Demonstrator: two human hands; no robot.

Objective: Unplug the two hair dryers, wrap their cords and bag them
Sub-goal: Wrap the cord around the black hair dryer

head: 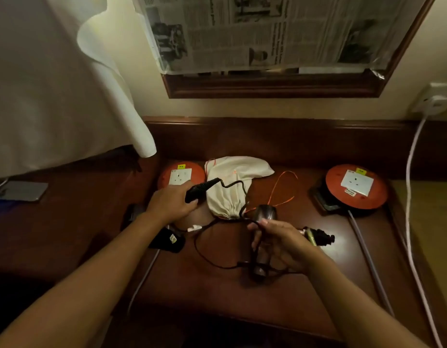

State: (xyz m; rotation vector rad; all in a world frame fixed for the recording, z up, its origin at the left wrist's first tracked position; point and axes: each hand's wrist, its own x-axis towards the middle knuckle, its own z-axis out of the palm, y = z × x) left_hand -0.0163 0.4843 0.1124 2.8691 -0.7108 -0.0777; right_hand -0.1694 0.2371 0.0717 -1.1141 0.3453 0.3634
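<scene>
item one: our left hand (pixel 171 202), at nine o'clock of the cloth bag (pixel 232 187), is curling its fingers around a black plug (pixel 195 191), just off the left socket reel (pixel 180 177). item two: our right hand (pixel 280 243) is gripping a dark hair dryer (pixel 262 237), a loop of its black cord (pixel 207 254) pinched under the thumb. the cord is trailing across the wooden desk (pixel 217 292) toward seven o'clock. item three: a right socket reel (pixel 356 188) is sitting at three o'clock of the bag, its orange drawstring (pixel 283 189) lying between them.
</scene>
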